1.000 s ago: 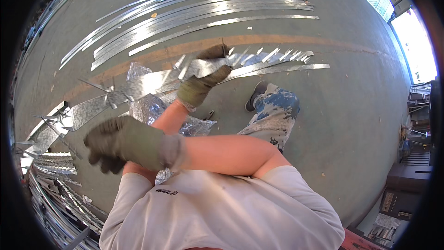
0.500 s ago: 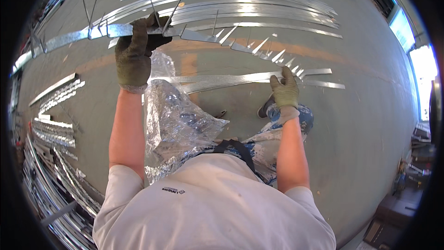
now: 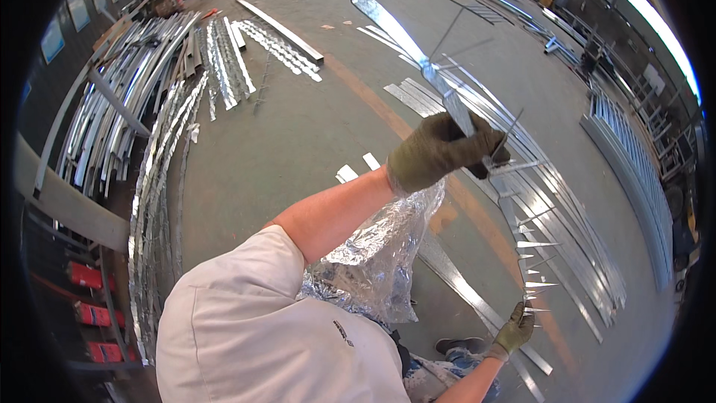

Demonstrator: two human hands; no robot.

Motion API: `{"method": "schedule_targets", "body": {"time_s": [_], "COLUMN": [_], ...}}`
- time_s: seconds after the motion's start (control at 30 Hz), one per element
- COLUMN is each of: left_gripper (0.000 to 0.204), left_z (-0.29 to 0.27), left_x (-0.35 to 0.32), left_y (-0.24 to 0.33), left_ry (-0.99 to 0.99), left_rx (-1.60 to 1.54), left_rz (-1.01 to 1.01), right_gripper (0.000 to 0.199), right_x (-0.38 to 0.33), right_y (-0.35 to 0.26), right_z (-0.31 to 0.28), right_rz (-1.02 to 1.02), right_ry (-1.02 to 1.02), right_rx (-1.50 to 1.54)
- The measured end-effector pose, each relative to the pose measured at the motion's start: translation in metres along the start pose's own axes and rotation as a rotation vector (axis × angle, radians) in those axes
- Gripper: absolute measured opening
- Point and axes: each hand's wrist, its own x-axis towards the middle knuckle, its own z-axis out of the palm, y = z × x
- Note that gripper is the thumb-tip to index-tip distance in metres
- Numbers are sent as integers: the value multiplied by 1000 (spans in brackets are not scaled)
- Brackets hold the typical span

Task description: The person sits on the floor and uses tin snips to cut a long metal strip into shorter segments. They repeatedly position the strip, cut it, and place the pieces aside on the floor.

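Observation:
My left hand [image 3: 447, 151], in a dark olive work glove, is closed around a long shiny metal strip [image 3: 388, 24] with thin upright spikes. Lower right, my right hand [image 3: 514, 330], in a similar glove, grips the same strip near its other end, where the spikes stand close together. The strip is raised off the floor and runs from the top of the view down to that hand. Below it lie several flat metal strips [image 3: 574, 246] on the floor. A crumpled clear plastic sheet [image 3: 395, 254] covers part of my leg, and more flat strips [image 3: 462, 283] pass beyond it.
Twisted spiked strips [image 3: 224, 67] and a white bar [image 3: 280, 28] lie on the floor at far left. Beside them, metal profiles [image 3: 123, 97] rest on a rack. Red boxes [image 3: 97, 313] sit low on the left. Bundled long profiles [image 3: 634, 186] lie along the right.
The view has swung to the left, bringing the rack and red boxes into sight. Both hands keep hold of the spiked strip, which now slants across the picture.

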Motion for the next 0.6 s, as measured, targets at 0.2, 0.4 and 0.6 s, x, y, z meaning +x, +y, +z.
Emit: {"method": "schedule_targets", "body": {"time_s": [0.2, 0.4, 0.6], "left_gripper": [64, 59, 46], "left_z": [-61, -118, -155], "left_x": [14, 3, -16], "left_y": [-14, -63, -97], "left_ry": [228, 358, 541], "left_rx": [-192, -480, -658], "left_rz": [33, -113, -236], "right_gripper": [24, 20, 19], "right_x": [2, 16, 17], "right_y": [-112, -131, -214], "right_z": [1, -18, -61], "right_rz": [-21, -520, -576], "right_ry": [-49, 89, 11], "right_rx": [39, -277, -548]}}
